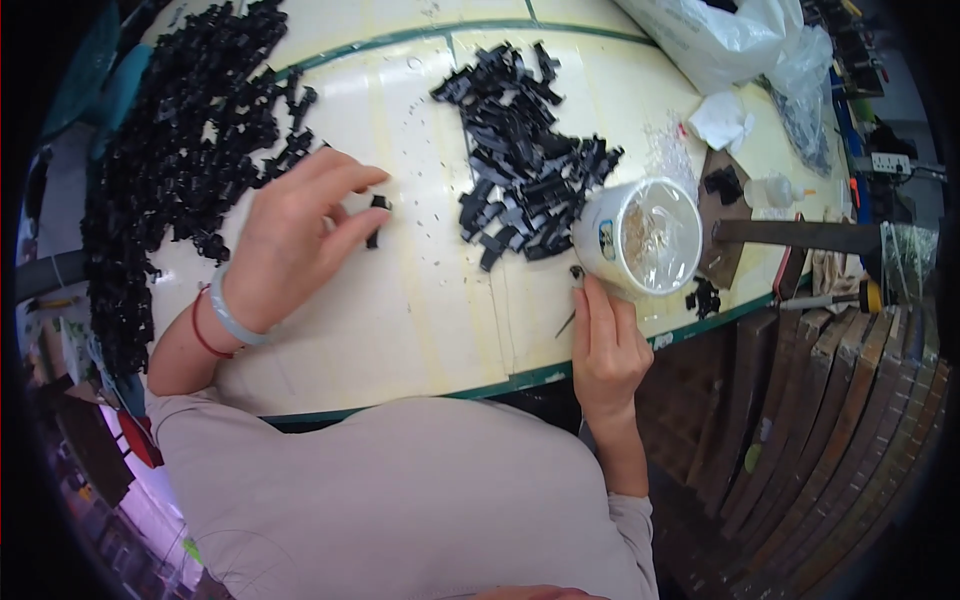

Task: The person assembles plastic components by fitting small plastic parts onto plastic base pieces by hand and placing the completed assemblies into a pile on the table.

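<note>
My left hand (285, 225) is over the left middle of the table, its thumb and index finger apart. Beside the thumb tip is a small black plastic part (376, 228). My right hand (610, 350) is at the near table edge with its fingers pressed together. A small dark bit (577, 271) shows at its fingertips, and a thin dark pointed piece (566, 323) sticks out beside it; what the fingers hold is mostly hidden. Just beyond them stands a white tub (607, 243), lined with clear film and containing small clear bits.
A large heap of black plastic parts (190, 130) covers the left side. A second pile of black parts (530, 160) lies mid-table. At right are white plastic bags (730, 45), crumpled white paper (720, 122), a small bottle (770, 192) and a dark metal bar (790, 233).
</note>
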`<state>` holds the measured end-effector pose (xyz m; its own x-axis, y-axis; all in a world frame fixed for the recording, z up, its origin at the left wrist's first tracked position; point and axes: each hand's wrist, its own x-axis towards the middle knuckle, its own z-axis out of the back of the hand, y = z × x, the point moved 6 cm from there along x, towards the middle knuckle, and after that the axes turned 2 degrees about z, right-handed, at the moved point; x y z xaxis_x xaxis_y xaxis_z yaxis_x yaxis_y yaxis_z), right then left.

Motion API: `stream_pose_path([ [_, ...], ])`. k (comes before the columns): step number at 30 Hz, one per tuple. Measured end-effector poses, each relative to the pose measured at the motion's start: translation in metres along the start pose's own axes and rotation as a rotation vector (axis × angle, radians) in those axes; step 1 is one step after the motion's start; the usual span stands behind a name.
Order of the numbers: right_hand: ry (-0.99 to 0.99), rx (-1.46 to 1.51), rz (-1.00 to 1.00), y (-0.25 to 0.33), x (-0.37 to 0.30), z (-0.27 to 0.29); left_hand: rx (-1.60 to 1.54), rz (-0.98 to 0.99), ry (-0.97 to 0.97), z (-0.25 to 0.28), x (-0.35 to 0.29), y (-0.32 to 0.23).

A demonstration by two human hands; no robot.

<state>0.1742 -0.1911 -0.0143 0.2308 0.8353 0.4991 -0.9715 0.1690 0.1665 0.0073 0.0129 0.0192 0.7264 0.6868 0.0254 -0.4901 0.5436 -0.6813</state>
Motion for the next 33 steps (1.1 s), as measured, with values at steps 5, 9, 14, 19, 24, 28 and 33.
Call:
stream_pose_path([
  [5,-0.045,0.077,-0.08,0.002,-0.003,-0.001,-0.024,-0.172,0.099,-0.016,0.009,-0.019],
  [9,-0.07,0.093,-0.102,0.001,-0.004,-0.001,0.018,-0.298,0.14,-0.025,0.022,-0.035],
  [14,-0.11,0.124,-0.07,0.005,-0.009,0.004,0.091,-0.677,-0.111,-0.011,0.112,-0.095],
  [19,-0.156,0.204,-0.135,0.006,-0.011,0.004,0.407,-0.576,-0.048,-0.07,0.277,-0.142],
  [24,-0.193,0.227,-0.154,0.003,-0.013,0.0,0.387,-0.015,0.1,-0.149,0.387,-0.11],
  [28,-0.198,0.262,-0.167,-0.001,-0.014,-0.002,0.606,-0.265,0.475,-0.171,0.399,-0.11],
  [33,-0.213,0.28,-0.154,-0.002,-0.013,0.002,0.4,-0.08,0.046,-0.131,0.385,-0.134],
])
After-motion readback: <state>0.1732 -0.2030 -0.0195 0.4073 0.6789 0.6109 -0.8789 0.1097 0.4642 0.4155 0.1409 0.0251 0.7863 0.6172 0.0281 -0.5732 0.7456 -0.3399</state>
